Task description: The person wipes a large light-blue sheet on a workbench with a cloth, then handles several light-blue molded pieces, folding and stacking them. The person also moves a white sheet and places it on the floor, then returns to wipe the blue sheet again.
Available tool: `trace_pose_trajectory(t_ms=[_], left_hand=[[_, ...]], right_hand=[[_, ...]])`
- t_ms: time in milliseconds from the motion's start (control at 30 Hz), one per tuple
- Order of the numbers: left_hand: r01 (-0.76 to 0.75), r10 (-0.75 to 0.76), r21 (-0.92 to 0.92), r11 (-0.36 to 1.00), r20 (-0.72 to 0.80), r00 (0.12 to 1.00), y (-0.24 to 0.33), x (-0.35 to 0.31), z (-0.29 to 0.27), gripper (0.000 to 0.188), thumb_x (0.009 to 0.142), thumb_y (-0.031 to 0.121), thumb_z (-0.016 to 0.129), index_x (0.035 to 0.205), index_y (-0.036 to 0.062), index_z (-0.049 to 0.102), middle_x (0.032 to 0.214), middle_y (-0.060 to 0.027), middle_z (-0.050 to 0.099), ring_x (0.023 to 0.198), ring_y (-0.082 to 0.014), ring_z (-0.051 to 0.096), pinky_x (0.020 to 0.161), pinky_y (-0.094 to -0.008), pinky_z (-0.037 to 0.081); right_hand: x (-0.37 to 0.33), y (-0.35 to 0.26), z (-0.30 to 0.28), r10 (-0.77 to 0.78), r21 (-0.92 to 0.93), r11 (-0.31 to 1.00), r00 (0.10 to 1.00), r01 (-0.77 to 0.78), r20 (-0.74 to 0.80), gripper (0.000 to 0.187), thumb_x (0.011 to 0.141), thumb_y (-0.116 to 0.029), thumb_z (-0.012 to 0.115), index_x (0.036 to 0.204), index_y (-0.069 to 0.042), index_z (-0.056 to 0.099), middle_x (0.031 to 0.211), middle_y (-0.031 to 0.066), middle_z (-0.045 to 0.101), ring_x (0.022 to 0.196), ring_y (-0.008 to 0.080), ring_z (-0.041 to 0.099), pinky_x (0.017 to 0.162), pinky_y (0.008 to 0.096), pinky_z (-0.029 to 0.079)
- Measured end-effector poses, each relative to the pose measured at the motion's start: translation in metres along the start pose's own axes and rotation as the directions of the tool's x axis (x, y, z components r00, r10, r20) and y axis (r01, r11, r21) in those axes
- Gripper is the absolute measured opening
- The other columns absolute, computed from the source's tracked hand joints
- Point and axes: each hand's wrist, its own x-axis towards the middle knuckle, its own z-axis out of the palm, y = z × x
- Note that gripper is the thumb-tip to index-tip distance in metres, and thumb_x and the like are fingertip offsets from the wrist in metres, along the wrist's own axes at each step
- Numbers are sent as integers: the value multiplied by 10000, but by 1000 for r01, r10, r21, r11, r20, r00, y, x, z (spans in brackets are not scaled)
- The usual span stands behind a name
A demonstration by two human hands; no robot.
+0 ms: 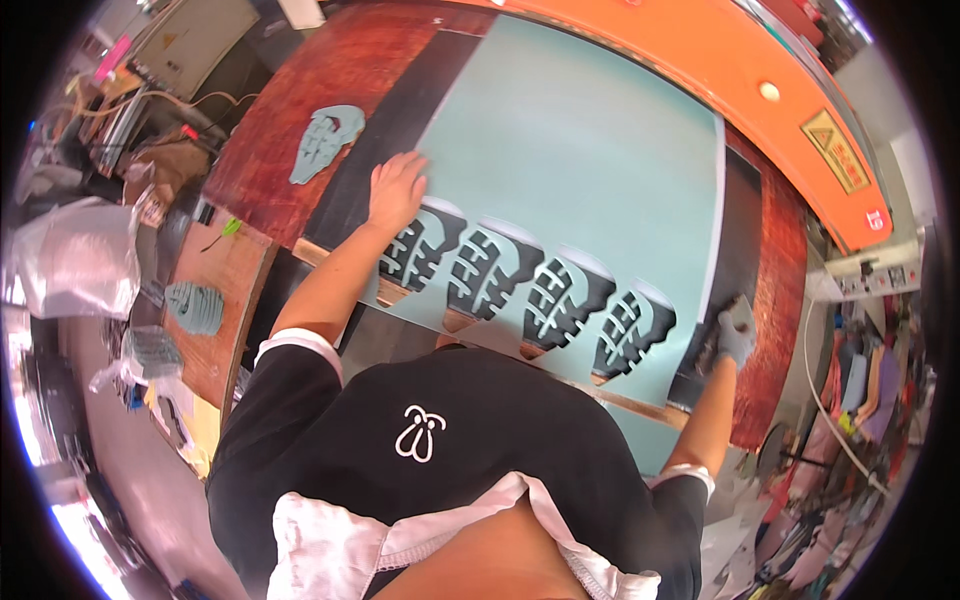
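A large pale teal sheet (pixel 590 140) lies over a black board (pixel 380 140). Along its near edge run several shoe-sole-shaped cut-outs with dark gaps showing through. My left hand (pixel 397 190) rests flat at the sheet's left edge, fingers stretched out, holding nothing. At the right, beyond the sheet's edge, my right hand (pixel 735 340) is over the dark board's border with the red table. It looks grey and smeared, so I cannot make out its fingers or anything in them. A teal cut sole piece (pixel 328 143) lies on the red table at the left.
An orange machine beam (pixel 690 60) spans the far side above the red table (pixel 265 150). At the left, a wooden side table (pixel 225 260) bears a stack of teal pieces (pixel 195 307). A plastic-wrapped bundle (pixel 80 258) stands beyond it. A control box (pixel 875 277) is at the right.
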Motion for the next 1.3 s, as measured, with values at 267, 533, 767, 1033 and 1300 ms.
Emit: trace_pose_trajectory(t_ms=[267, 533, 767, 1033, 1300], left_hand=[[-93, 99, -87, 992, 67, 993, -54, -36, -2, 333, 875, 182, 530, 1194, 90, 563, 1267, -101, 510, 1161, -289, 464, 954, -411, 361], [-88, 91, -273, 958, 1, 996, -63, -34, 4, 301, 870, 193, 550, 1152, 94, 591, 1198, -94, 544, 1092, -268, 508, 946, -444, 352], [-71, 82, -343, 937, 19, 996, -64, -37, 6, 317, 861, 184, 554, 1165, 98, 580, 1207, -83, 531, 1136, -253, 475, 973, -455, 326], [-48, 70, -390, 920, 42, 997, -63, -35, 6, 327, 846, 181, 562, 1161, 98, 581, 1210, -81, 525, 1138, -265, 466, 974, -474, 316], [94, 11, -582, 808, 174, 985, -77, -1, 4, 361, 859, 170, 546, 1201, 55, 555, 1205, -147, 529, 1141, -301, 486, 979, -397, 367]], right_hand=[[-20, -33, -45, -308, 811, 582, 938, 56, 156, 387, 834, -267, 583, 1132, -26, 532, 957, 46, 562, 838, 141, 531, 736, 281, 438], [-176, -250, 73, -636, 852, 507, 723, 127, 271, 641, 789, -312, 644, 1305, -2, 426, 1223, 102, 498, 1066, 191, 503, 893, 322, 419], [-276, -390, 150, -634, 710, 669, 667, 220, 390, 750, 683, -337, 698, 1315, -34, 433, 1343, 160, 399, 1123, 267, 498, 925, 356, 416], [-324, -428, 194, -530, -94, 807, 785, 583, 321, 909, 636, -594, 612, 1330, -41, 418, 1416, 242, 285, 1180, 378, 464, 982, 400, 389], [-267, -344, 177, -743, 490, 664, 567, 565, 355, 777, 712, -390, 680, 1313, 3, 383, 1302, 206, 409, 1171, 342, 459, 970, 384, 396]])
